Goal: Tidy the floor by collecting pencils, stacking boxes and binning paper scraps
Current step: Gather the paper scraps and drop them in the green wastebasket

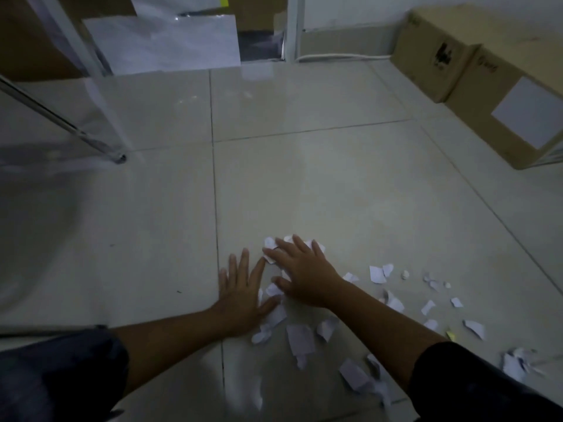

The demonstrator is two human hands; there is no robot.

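White torn paper scraps [300,338] lie scattered over the pale tiled floor [304,178] in the lower middle and lower right. My left hand [243,295] rests flat on the tiles, fingers spread, its thumb touching a scrap. My right hand [301,269] lies palm down on a small heap of scraps [269,243], fingers apart. Two brown cardboard boxes [438,47] [515,117] stand side by side along the right wall. No pencil or bin is in view.
A metal frame leg [120,158] ends on the floor at the left. Large white sheets [164,44] lean against brown board at the back. A white cable [341,57] runs along the back wall's base. More scraps [515,363] lie at the far lower right.
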